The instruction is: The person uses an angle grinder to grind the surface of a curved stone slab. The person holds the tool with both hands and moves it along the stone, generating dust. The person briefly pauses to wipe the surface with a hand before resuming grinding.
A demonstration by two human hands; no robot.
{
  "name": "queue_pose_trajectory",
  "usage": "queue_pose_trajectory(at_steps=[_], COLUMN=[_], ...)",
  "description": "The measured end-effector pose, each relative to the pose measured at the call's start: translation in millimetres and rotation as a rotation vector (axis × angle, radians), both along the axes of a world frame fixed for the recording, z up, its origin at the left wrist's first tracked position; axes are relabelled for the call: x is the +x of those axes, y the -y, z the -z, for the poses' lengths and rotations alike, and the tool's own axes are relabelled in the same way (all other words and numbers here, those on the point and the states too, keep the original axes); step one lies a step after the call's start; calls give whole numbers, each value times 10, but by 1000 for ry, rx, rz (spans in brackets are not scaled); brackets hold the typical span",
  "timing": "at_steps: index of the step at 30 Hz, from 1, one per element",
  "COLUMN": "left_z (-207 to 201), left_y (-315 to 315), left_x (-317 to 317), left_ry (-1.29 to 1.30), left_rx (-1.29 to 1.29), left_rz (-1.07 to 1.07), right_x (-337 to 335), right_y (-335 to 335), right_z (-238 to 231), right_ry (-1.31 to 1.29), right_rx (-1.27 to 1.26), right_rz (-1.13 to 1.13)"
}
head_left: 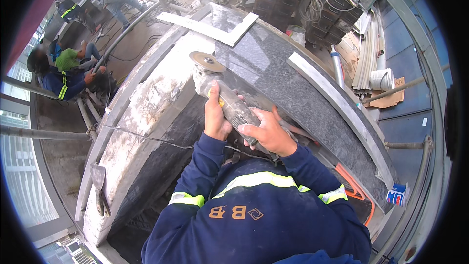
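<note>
Your left hand [218,121] curls round the middle of a grey, dust-coated angle grinder [229,101], thumb along its body; your right hand [268,132] is wrapped round its rear end. The tool points toward eleven o'clock, its round tan disc [207,62] by the white, dusty stone ledge [154,95]; contact is unclear. You seem to be steadying or guiding it; moving on calls for a firm two-handed grip, disc clear of the thin black cable [168,142] at eight o'clock.
</note>
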State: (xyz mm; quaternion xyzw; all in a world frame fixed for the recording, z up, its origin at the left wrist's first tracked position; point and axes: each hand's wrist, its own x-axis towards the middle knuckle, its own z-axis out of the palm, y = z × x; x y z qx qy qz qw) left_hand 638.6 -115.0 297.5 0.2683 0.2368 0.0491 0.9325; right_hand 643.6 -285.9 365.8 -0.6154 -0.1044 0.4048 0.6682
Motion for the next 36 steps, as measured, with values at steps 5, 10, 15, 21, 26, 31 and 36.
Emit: queue_pose_trajectory(at_steps=[5,10,15,21,26,31,36], left_z=[-37,29,-16,-137,-180,-197,-147], left_y=[76,188,352,490,556,626,651], left_x=[-25,-116,-229,-306,-354,-380,-394], left_ry=[-7,-34,-39,-27,-22,-25,-45], left_rx=[22,2,-6,-3,-4,-5,-16], left_rz=[-9,30,22,12,-1,-12,-4], right_x=[-26,-136,-209,-263,-289,-337,-345], right_y=[61,190,334,473,524,575,585], right_z=[-15,-51,-119,-124,-186,-214,-322], right_ry=[19,67,52,43,42,61,37], right_rx=[-10,-34,-64,-86,-101,-137,-118], right_rz=[-8,9,3,-14,-39,-24,-22])
